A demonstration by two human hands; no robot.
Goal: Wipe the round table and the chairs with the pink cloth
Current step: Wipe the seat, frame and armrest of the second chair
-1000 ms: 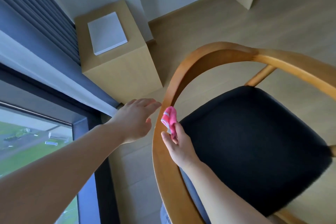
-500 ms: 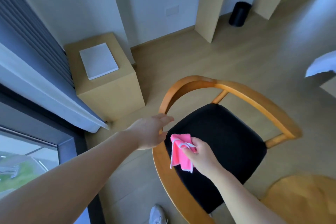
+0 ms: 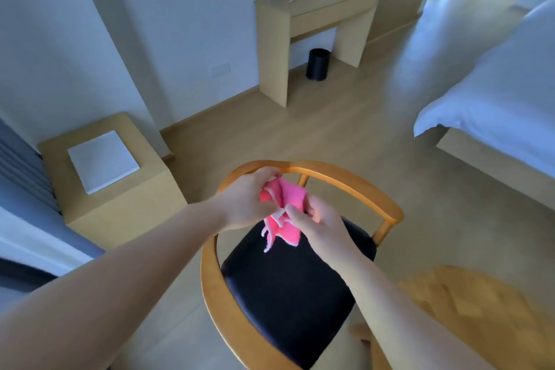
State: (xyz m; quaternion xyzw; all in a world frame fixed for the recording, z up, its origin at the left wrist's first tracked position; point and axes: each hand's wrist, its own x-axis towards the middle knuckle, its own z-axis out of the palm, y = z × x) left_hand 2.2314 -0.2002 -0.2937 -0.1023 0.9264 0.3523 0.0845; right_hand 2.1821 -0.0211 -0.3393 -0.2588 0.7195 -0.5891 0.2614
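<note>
Both hands hold the pink cloth (image 3: 283,213) above the chair (image 3: 288,285), over its black seat. The left hand (image 3: 244,203) has its grip pinched on the cloth's upper edge; the right hand (image 3: 322,225) has its grip clamped on the side. The round tabletop (image 3: 468,309) lies to the right.

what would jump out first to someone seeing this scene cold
The pink cloth stands out at centre, bunched between the left hand and right hand, both gripping it above the chair with its curved wooden frame and black seat. Next comes the white bed at the right edge, then the pale wooden desk against the far wall.
</note>
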